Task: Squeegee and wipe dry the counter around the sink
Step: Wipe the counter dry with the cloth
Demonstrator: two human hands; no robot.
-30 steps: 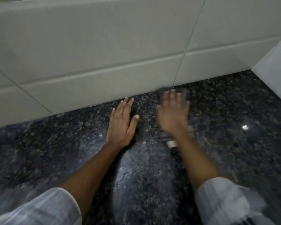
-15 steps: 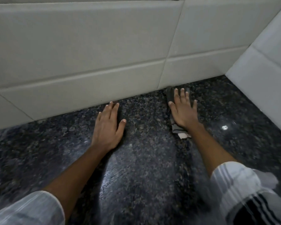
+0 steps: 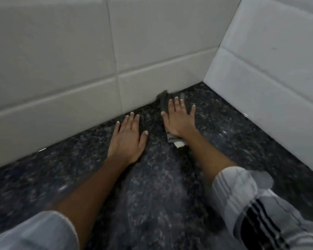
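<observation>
Legible text, labels, brands, numbers, signs: none found. Wall tiles (image 3: 61, 51), granite counter (image 3: 152, 195), cloth (image 3: 163, 101), striped sleeve (image 3: 251, 213): all unmarked.

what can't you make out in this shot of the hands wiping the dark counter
Head view only:
- Dark grey folded cloth: mostly hidden under the flat right hand; its far end is blurred.
- Sink: outside the frame.
- Speckled black granite counter: whether it is wet or dry is unclear from the glare and blur.
- Left hand lies flat; what is beneath the palm is hidden.
</observation>
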